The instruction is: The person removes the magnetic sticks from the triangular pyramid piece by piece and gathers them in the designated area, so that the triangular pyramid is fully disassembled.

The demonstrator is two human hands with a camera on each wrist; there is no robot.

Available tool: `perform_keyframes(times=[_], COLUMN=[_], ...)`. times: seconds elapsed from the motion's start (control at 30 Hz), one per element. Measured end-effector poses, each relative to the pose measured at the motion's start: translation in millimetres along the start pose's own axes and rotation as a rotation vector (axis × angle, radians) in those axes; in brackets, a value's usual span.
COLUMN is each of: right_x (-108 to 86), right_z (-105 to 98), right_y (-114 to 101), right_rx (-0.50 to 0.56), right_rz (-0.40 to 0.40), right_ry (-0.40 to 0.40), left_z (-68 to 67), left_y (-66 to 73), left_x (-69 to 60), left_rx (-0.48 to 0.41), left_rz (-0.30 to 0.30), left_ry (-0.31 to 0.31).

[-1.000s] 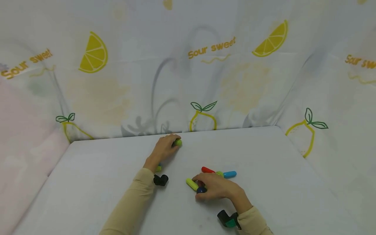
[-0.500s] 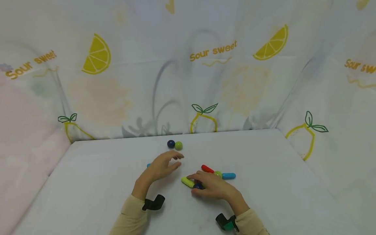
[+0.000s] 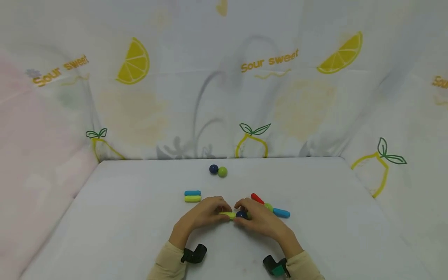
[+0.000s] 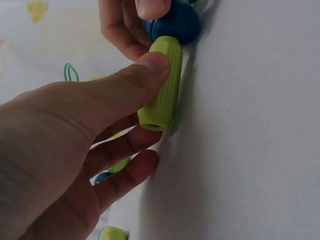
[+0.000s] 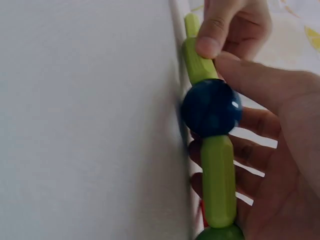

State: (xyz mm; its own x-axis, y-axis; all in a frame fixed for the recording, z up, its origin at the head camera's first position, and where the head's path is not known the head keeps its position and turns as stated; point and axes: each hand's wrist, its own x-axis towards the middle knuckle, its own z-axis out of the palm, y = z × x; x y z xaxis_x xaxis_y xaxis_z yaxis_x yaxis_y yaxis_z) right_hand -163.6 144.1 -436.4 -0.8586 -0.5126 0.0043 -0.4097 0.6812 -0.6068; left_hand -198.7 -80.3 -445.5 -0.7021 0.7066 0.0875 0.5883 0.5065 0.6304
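Note:
My left hand pinches a yellow-green stick between thumb and fingers. That stick meets a dark blue ball, which my right hand holds with curled fingers. On the ball's other side, the right wrist view shows a second yellow-green stick leading to a green ball. Right of my right hand, a red stick and a blue stick meet at a light green ball.
Behind my left hand, a blue stick and a yellow-green stick lie side by side. Near the back edge of the white table, a dark blue ball sits beside a green ball. A patterned cloth stands behind.
My left hand has let go of the ball at the back, come forward and taken hold of the yellow-green stick's end. My right hand stays on the dark blue ball; the stick has turned more level.

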Motion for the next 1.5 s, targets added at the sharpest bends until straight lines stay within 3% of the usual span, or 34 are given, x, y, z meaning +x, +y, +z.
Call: perform_keyframes(times=[0.2, 0.43, 0.6, 0.77, 1.13, 1.5], right_x=[-1.3, 1.9, 3.1, 1.6, -1.2, -2.3], right_z=[-1.9, 2.1, 1.1, -0.4, -3.5, -5.6], right_y=[-1.1, -5.2, -4.2, 0.0, 1.8, 1.0], right_rx=[-0.018, -0.037, -0.073, -0.078, -0.06, -0.092], right_rz=[-0.05, -0.075, -0.042, -0.006, -0.006, -0.038], right_ry=[-0.008, 0.002, 0.035, 0.047, 0.032, 0.024], left_z=[-5.1, -16.5, -29.0, -42.7, -53.9, -52.3], left_y=[-3.6, 0.5, 1.3, -8.0, -32.9, -46.5], left_x=[-4.9, -9.8, -16.9, -30.8, -50.6, -56.5], left_rx=[-0.027, -0.032, -0.024, -0.001, -0.013, 0.015], left_rz=[-0.028, -0.014, -0.068, -0.133, -0.147, -0.184], left_ry=[-0.029, -0.07, -0.11, -0.017, 0.122, 0.181])
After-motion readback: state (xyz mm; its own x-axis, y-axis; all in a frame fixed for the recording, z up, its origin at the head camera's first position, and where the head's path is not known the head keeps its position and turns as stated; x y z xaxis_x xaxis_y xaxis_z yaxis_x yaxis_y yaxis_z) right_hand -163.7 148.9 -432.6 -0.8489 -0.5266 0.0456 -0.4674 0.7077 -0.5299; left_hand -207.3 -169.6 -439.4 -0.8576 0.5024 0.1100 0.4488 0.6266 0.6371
